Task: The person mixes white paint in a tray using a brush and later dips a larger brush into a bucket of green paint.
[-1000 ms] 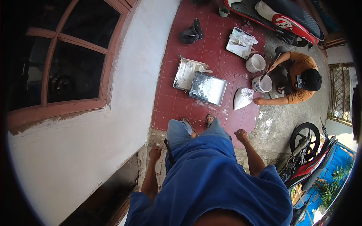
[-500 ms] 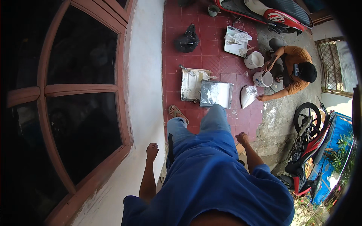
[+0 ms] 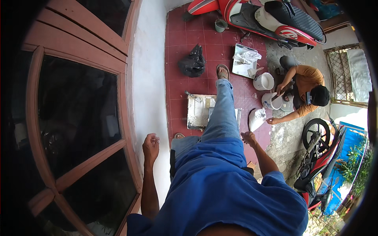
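My left hand hangs beside the white wall, its fingers loosely bent and apart, with nothing seen in it. Over the tiles at my right side, my right hand is half curled, and I see nothing held in it. My right leg is stretched forward, the sandalled foot beyond the trays. Below that leg lie a whitened tray and a second tray, mostly covered by the leg. Neither hand touches any of these things.
A crouching person at right has one hand at a white bucket and the other by a white sack. Around are another bucket, a tray with a bag, a black plastic bag, a red scooter and a motorcycle.
My right foot has swung forward past the trays, covering much of them. Both hands have moved up in the picture, the left with its fingers loosened. The other person stays crouched by the buckets.
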### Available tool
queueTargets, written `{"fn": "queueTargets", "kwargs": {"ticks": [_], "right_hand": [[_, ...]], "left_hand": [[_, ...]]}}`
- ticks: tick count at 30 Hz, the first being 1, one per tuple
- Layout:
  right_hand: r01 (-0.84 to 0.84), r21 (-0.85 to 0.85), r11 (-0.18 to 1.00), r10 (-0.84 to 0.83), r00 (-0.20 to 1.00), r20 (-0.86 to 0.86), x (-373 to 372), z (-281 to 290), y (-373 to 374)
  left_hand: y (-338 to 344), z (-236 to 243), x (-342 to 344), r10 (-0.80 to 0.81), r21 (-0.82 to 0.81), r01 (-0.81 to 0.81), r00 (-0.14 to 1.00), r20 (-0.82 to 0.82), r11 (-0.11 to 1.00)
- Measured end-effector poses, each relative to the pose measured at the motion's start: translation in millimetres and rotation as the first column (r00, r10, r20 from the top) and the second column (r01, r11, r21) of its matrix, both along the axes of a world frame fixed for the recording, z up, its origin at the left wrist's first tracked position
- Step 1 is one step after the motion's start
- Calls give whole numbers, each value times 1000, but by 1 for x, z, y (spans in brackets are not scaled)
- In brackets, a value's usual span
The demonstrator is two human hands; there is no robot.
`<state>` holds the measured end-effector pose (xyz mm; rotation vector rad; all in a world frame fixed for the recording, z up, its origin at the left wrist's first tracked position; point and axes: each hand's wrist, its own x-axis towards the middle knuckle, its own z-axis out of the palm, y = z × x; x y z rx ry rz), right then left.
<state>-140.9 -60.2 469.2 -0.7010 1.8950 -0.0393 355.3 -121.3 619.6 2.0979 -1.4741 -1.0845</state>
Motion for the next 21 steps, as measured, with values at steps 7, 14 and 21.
{"fn": "queueTargets", "kwargs": {"ticks": [7,14,21], "right_hand": [[44,-84,996,-37,996,83,-52,-108,-339],[155,-170,973,-108,960,257,-40,-250,-613],[291,-253,923,-132,855,501,-111,-397,-755]], "left_hand": [[-163,-32,-53,697,274,-702,428,-576,657],[-234,-105,-33,913,-383,-840,407,21,383],[-251,-120,5,639,-336,-731,175,749,594]]}}
